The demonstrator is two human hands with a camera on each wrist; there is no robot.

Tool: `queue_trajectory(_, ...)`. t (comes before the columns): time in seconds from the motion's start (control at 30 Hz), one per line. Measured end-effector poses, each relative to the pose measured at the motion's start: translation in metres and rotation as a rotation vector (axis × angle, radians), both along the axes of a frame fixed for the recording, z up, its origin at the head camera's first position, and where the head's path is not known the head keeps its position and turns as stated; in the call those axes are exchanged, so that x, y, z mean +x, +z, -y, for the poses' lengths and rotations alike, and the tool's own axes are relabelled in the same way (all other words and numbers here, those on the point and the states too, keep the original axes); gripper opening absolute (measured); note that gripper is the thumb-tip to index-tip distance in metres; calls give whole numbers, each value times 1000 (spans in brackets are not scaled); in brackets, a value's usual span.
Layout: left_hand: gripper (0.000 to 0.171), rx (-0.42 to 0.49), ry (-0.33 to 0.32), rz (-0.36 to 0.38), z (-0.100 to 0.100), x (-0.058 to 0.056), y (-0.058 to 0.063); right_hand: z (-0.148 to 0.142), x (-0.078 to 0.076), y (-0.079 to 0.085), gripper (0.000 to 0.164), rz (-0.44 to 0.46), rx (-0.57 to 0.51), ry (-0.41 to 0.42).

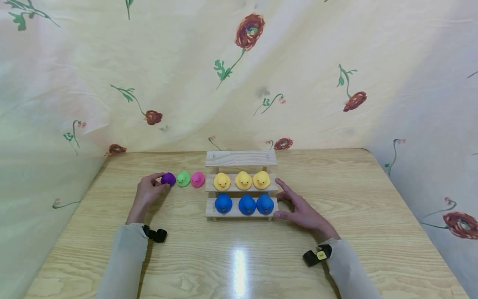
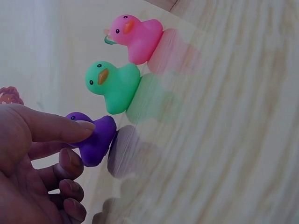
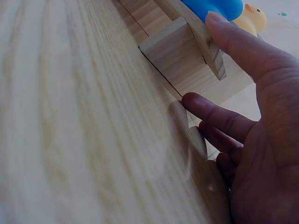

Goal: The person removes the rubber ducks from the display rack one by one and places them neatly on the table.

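Note:
My left hand (image 1: 148,189) pinches a purple rubber duck (image 2: 96,140) between thumb and fingers, low over the table. Beside it stand a green rubber duck (image 1: 183,179) and a pink rubber duck (image 1: 198,179), in a row running toward a wooden tiered shelf (image 1: 241,158). Three yellow ducks (image 1: 244,180) sit on its middle tier and three blue ducks (image 1: 247,205) on the lowest; the top tier is bare. At the shelf's right end, my right hand (image 1: 304,211) spreads its thumb and fingers along the side, with the thumb tip close to the lowest tier's end in the right wrist view.
The wood-grain table (image 1: 179,257) extends around the shelf, with a bright light reflection in front. A floral cloth (image 1: 179,62) hangs behind and along both sides. Each wrist wears a small black camera, the right one (image 1: 316,255) with a yellow label.

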State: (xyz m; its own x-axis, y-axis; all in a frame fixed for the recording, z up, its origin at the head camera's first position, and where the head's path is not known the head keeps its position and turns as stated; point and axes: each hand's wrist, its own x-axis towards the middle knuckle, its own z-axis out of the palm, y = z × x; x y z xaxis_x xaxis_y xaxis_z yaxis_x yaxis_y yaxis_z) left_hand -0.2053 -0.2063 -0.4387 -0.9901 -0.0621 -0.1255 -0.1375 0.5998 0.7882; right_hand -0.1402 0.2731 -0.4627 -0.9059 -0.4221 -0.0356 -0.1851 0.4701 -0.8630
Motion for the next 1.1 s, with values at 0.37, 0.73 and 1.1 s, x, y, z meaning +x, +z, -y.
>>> queue_trajectory(0.37, 52, 19, 15, 12, 1, -1, -3, 0, -1, -1, 93, -12, 4, 5)
queue_trajectory(0.73, 74, 27, 8, 59, 0, 2, 0, 0, 0, -3, 93, -18, -12, 9)
queue_trajectory(1.1, 61, -23, 21, -112, -18, 14, 29, 1, 0, -4, 93, -15, -3, 3)
